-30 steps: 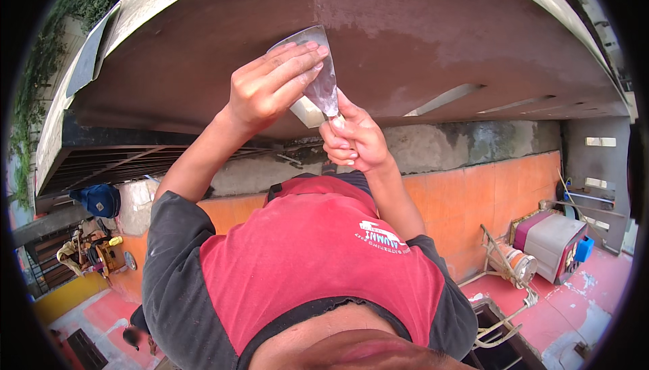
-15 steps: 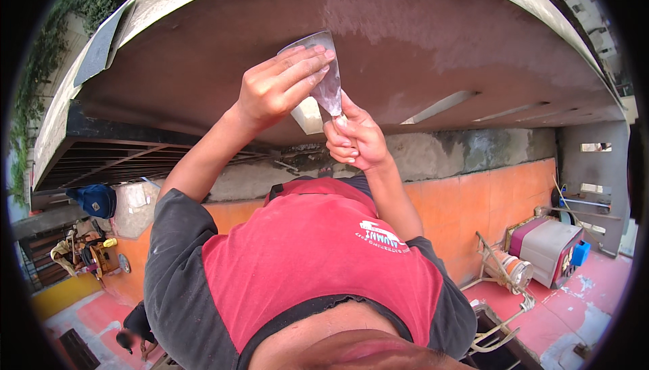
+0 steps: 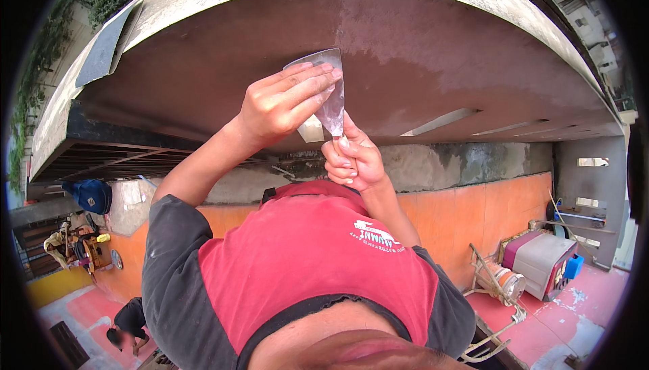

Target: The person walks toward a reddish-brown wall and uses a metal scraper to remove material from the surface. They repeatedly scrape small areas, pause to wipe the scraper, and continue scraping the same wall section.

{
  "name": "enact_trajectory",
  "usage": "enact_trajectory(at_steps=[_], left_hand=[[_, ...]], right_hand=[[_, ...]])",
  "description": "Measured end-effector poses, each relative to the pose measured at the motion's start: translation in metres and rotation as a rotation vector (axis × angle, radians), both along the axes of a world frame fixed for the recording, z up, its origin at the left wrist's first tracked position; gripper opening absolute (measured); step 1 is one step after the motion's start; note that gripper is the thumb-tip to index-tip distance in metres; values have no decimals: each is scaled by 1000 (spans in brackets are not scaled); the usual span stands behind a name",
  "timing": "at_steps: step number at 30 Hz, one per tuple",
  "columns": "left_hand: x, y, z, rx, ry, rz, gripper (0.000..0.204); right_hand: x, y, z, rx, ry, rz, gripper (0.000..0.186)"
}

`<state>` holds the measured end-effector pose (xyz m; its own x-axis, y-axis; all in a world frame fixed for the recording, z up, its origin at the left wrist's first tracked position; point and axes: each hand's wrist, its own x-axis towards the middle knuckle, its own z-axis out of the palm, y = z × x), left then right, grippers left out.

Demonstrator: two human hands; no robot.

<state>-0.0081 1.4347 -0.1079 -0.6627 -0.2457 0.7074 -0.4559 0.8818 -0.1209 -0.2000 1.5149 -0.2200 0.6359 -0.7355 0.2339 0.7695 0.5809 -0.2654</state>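
Note:
A putty knife point(image 3: 330, 110) with a wide, smeared metal blade is held up in front of a brown-coated wall surface point(image 3: 419, 52). My right hand point(image 3: 356, 157) is closed round its lower end, thumb along the neck; most of the handle is hidden in the fingers. Stretched across the front of the blade, the fingers of my left hand point(image 3: 287, 100) lie flat and close together. The left thumb is hidden. The blade's far edge is at the brown surface; whether it touches cannot be made out. Damp-looking darker and paler patches mark the coating around it.
Narrow slots point(image 3: 439, 121) pierce the wall. Dark metal slats point(image 3: 115, 157) run at left. Below are an orange ledge point(image 3: 460, 214), a bucket point(image 3: 503, 282) among bent poles, a grey-and-maroon box point(image 3: 541, 262) and a blue bag point(image 3: 93, 196). Another person point(image 3: 128, 323) crouches at lower left.
The wall, both hands and the putty knife appear slightly lower in view. My grip looks the same. The crouching person at lower left shows a little more.

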Motion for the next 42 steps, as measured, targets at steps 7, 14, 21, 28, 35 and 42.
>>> enact_trajectory(at_steps=[7, 14, 21, 28, 35, 42], left_hand=[[-6, -3, 16, -54, 23, 30, 9], [-7, -9, 29, -58, 48, -4, 16], [-1, -10, 33, -88, 28, 3, 18], [2, -13, 52, -110, 36, -2, 16], [0, -22, 72, -174, 54, -34, 18], [0, -33, 78, -174, 113, -42, 14]], right_hand=[[-3, -5, 18, -31, 20, -15, 58], [-4, -3, 34, -53, 19, -50, 57], [1, -3, 45, -23, 14, -52, 57], [4, -5, 67, -15, 19, -44, 59], [6, -11, 80, -68, -38, -30, 59], [5, -21, 94, -101, -26, -51, 57]])
